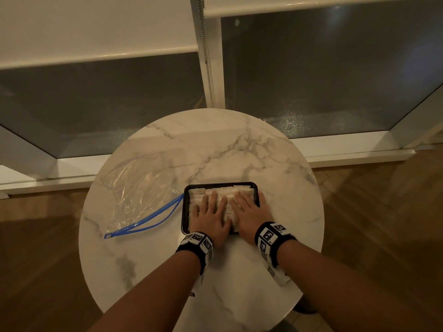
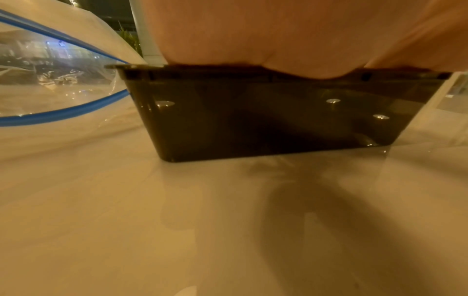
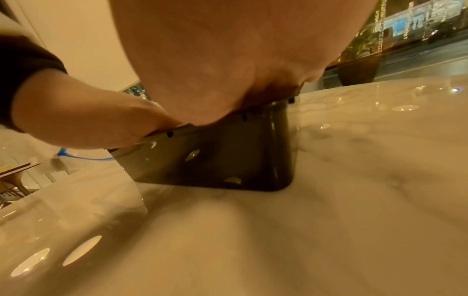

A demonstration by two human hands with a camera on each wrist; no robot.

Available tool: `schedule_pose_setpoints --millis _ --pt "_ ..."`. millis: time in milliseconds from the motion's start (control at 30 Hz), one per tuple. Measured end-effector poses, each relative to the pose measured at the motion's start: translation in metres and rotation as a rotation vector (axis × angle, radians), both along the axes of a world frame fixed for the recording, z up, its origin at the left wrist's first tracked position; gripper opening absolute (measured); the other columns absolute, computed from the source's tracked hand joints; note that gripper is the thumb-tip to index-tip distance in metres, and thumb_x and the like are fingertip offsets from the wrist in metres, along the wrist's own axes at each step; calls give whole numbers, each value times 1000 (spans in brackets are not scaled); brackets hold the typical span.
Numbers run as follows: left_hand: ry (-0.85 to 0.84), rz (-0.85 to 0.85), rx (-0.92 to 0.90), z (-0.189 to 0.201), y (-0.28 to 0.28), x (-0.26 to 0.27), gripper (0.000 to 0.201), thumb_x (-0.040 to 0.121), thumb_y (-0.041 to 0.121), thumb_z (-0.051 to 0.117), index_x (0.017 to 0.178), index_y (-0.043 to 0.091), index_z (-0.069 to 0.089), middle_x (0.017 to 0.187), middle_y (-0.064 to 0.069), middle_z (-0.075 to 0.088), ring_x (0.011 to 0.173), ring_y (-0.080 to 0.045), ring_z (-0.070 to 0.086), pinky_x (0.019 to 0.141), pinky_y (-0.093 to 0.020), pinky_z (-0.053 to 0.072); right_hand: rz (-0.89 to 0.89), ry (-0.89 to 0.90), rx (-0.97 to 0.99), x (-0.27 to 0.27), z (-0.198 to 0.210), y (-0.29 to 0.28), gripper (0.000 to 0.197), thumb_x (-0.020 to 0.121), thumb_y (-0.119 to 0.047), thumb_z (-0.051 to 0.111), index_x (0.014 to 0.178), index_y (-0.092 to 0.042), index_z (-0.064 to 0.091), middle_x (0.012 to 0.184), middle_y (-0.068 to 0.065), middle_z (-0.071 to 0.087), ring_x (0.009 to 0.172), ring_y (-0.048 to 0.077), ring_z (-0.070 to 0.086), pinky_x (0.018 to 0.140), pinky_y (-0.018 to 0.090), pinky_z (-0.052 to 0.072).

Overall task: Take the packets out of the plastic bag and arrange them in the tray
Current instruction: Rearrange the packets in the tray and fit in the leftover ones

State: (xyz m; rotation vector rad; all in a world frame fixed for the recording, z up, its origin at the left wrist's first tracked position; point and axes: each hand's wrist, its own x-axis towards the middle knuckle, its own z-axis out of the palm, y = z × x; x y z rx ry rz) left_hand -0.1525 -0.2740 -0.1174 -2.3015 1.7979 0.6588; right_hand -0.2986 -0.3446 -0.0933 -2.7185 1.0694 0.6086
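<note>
Packets (image 1: 221, 191) fill the black tray (image 1: 185, 207), both hands, left hand (image 1: 211, 216) and right hand (image 1: 250, 212), pressing flat with straight fingers; plastic bag (image 1: 139, 188) beside it seems empty, so only tidying remains
</note>
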Motion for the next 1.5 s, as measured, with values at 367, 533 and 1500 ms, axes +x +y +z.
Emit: schedule_pose_setpoints --millis 367,533,1500 --pt "-37 92 28 9 0 8 95 91 72 30 158 23 -17 162 -18 -25 150 -41 -20 123 -51 -8 -89 -17 -6 -2 5 -5 74 97 -43 33 156 -13 -1 164 6 -4 151 22 -4 117 56 -9" --pt "120 152 -286 25 15 12 78 97 53 44 159 17 14 167 -11 10 154 -30 4 125 -41 3 -155 -323 28 -17 11 -2 69 95 -32 42 155 -18 13 164 4 3 151 21 1 122 47 8" --pt "399 743 -662 55 97 53 8 94 19 63 99 22 69 90 10 64 84 -9 59 76 -28 51 -1040 -701 157 -52 27 30 12 93 -22 57 90 -17 68 72 1 65 64 17 60 61 25 46"
